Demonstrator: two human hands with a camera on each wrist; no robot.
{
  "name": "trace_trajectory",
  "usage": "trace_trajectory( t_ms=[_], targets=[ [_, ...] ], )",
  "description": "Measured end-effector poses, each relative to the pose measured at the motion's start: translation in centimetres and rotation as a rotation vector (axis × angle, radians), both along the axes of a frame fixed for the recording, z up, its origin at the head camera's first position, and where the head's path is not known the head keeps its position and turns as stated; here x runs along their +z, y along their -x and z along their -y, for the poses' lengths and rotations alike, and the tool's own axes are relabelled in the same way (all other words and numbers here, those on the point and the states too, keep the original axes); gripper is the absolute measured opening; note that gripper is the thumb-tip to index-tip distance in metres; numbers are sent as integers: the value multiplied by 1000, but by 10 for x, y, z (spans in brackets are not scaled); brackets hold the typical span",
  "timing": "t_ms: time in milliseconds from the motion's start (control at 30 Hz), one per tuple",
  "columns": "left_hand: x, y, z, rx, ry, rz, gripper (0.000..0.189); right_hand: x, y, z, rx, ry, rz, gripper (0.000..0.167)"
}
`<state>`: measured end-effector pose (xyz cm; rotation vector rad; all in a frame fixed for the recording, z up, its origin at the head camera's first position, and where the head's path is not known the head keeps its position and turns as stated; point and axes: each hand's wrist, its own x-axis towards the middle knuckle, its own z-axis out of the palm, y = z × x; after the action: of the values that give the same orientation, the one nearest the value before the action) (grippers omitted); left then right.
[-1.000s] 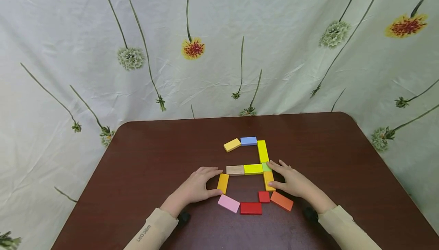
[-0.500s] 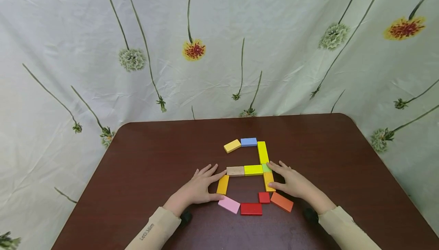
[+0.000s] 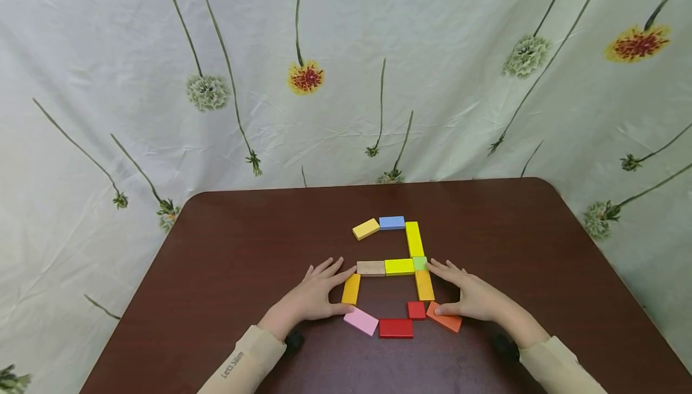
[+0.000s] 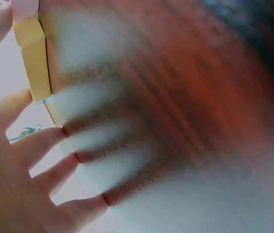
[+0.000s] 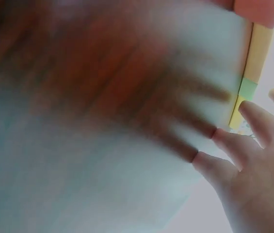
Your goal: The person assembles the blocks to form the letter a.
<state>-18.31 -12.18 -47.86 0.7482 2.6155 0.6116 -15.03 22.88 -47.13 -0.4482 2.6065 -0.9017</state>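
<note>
My left hand (image 3: 313,295) lies spread on the table. Its index fingertip is at the corner where an amber block (image 3: 351,289) meets a wood-coloured block (image 3: 370,269), and its thumb touches the end of a pink block (image 3: 361,321). In the left wrist view the fingers stand straight and apart beside the amber block (image 4: 36,68). My right hand (image 3: 476,297) is spread too. Its index fingertip is beside a small green block (image 3: 420,263), and its thumb lies over the upper edge of an orange block (image 3: 444,318). Near that thumb is a yellow-orange block (image 3: 424,286).
A long yellow block (image 3: 414,239), a blue block (image 3: 391,223) and a pale yellow block (image 3: 366,229) continue the outline at the back. Another yellow block (image 3: 399,267) lies in the middle row. Small red (image 3: 416,310) and larger red (image 3: 396,328) blocks lie nearest on the dark table (image 3: 243,244).
My left index finger and thumb have spread wider along the amber block, the thumb reaching the pink one. My right hand has slid right and nearer, its thumb leaving the yellow-orange block for the orange block.
</note>
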Motion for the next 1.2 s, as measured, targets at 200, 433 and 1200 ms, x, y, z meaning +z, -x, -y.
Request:
trace_trajectory(
  t_ms=[200,433,1200],
  targets=[
    [0,0,0,4,9,2,80,0,0,1,-23,-3,28,91],
    [1,0,-1,5,8,5,80,0,0,3,-45,-28,52,92],
    [2,-1,2,41,-46,-4,78,2,0,2,-38,-21,34,86]
  ],
)
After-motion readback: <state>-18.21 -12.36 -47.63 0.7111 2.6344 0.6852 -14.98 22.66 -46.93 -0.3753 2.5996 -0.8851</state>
